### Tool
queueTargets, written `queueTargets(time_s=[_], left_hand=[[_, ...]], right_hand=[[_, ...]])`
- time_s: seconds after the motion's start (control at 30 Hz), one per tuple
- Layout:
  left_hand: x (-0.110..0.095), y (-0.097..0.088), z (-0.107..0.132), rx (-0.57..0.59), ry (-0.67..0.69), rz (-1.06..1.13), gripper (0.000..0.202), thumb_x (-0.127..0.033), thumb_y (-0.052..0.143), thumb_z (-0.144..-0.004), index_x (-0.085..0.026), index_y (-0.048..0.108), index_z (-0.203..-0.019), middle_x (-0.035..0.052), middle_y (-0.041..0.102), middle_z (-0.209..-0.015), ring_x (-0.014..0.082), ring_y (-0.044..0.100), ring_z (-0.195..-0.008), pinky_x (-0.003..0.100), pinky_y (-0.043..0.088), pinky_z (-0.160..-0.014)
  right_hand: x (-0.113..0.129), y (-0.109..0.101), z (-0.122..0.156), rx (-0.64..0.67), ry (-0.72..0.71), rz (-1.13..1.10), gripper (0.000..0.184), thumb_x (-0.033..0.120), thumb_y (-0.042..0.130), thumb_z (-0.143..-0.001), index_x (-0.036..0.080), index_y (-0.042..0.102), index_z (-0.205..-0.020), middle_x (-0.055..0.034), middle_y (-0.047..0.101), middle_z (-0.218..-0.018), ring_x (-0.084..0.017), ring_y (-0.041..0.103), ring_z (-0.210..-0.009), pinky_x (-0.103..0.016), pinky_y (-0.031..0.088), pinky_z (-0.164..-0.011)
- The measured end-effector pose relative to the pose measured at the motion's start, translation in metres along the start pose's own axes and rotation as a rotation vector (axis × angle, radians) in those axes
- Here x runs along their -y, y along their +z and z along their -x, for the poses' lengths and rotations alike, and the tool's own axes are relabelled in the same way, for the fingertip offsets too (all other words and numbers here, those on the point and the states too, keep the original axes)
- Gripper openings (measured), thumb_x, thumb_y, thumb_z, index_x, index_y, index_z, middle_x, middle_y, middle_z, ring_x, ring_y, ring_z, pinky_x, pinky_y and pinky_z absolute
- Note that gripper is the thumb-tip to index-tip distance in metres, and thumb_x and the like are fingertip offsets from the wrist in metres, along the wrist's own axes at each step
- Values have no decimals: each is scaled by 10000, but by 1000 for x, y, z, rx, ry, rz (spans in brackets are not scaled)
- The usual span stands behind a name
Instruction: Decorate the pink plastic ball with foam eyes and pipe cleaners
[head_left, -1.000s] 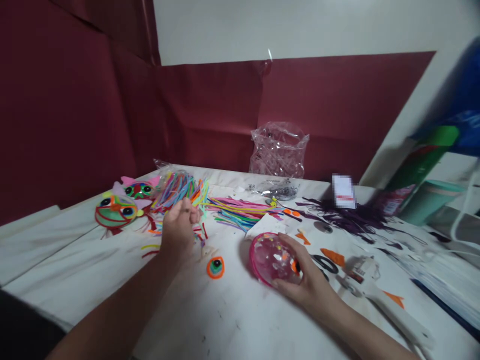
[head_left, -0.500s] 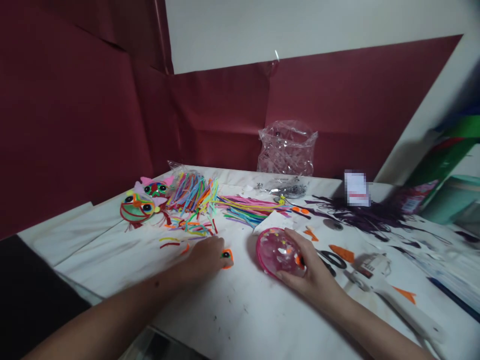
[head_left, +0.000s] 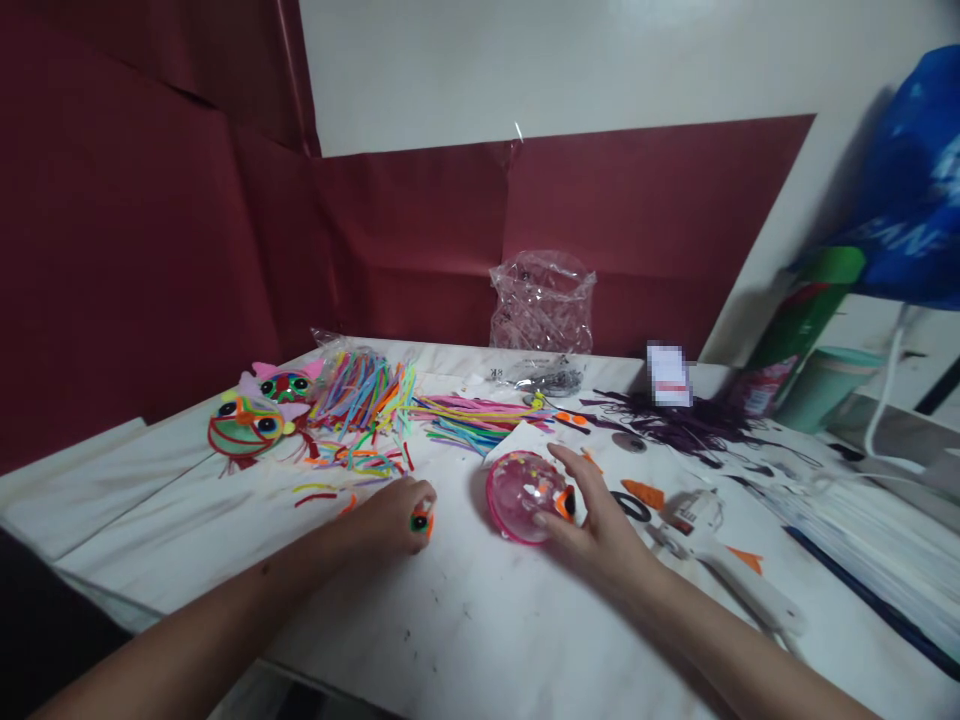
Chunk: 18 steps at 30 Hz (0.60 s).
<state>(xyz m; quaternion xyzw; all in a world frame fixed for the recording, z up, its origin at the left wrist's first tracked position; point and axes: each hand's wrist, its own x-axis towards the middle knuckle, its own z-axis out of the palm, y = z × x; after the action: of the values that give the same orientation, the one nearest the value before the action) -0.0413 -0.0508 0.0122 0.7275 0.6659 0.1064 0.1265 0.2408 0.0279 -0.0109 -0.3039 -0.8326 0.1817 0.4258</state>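
Note:
Low over the white table, my left hand (head_left: pixel 394 515) is closed with its fingertips on a small eye piece (head_left: pixel 422 523), black and green with an orange rim. To its right stands a clear pink plastic bowl (head_left: pixel 517 495) with small coloured bits showing on it. My right hand (head_left: pixel 592 515) curves round the bowl's right side, thumb across the near side and forefinger raised by the far rim. An orange-and-black eye piece (head_left: pixel 568 502) shows at the bowl's side between that thumb and forefinger.
Colourful pipe cleaners (head_left: pixel 364 395) and two decorated faces (head_left: pixel 244 425) lie at the back left. Purple strands (head_left: pixel 682 425) spread at the back right. Near my right forearm are black-handled scissors (head_left: pixel 631 507), a white glue gun (head_left: pixel 742 585) and orange scraps (head_left: pixel 643 493).
The view has swung right, shifting everything leftward. My left fingers have closed over the eye piece that lay beside them. My right forefinger has spread slightly from the bowl.

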Motion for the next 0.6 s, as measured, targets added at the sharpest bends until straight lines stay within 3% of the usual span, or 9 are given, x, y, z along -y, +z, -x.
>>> queueTargets(time_s=[0.1, 0.23, 0.37, 0.47, 0.6], left_hand=[[1, -3, 7, -11, -17, -23, 308, -256, 596, -611, -191, 592, -913, 102, 636, -1012, 287, 566, -983, 354, 416, -823], [6, -5, 15, 8, -64, 31, 447, -208, 588, -585, -199, 563, -1031, 61, 644, -938, 239, 600, -869, 290, 433, -701], [16, -11, 15, -14, -63, 49, 216, -158, 546, -558, -199, 561, -769, 18, 611, -809, 192, 575, -742, 249, 393, -597], [23, -22, 14, -76, -35, 16, 80, -149, 487, -628, -206, 521, -673, 19, 602, -779, 194, 557, -771, 262, 390, -660], [15, -38, 12, -171, -64, -41, 168, -195, 409, -775, -196, 561, -844, 72, 636, -889, 240, 566, -877, 321, 381, -760]], right_hand=[[2, -2, -2, -20, 11, 3, 581, 395, 581, -841, 256, 336, -1350, -141, 441, -1358, -327, 405, -1290, -539, 353, -1055], [8, -10, -7, -57, 58, 21, 544, 411, 558, -861, 271, 353, -1345, -134, 453, -1355, -314, 438, -1258, -541, 383, -1025], [8, -18, -11, -106, 62, 7, 532, 425, 547, -870, 257, 365, -1341, -135, 463, -1352, -297, 465, -1230, -498, 440, -977], [5, -22, -14, -137, 58, 22, 468, 404, 547, -870, 244, 430, -1294, -137, 493, -1333, -298, 491, -1202, -479, 470, -933], [13, -29, -20, -192, 28, 56, 251, 360, 548, -862, 229, 590, -1071, -112, 620, -1145, -263, 589, -1011, -427, 509, -838]])
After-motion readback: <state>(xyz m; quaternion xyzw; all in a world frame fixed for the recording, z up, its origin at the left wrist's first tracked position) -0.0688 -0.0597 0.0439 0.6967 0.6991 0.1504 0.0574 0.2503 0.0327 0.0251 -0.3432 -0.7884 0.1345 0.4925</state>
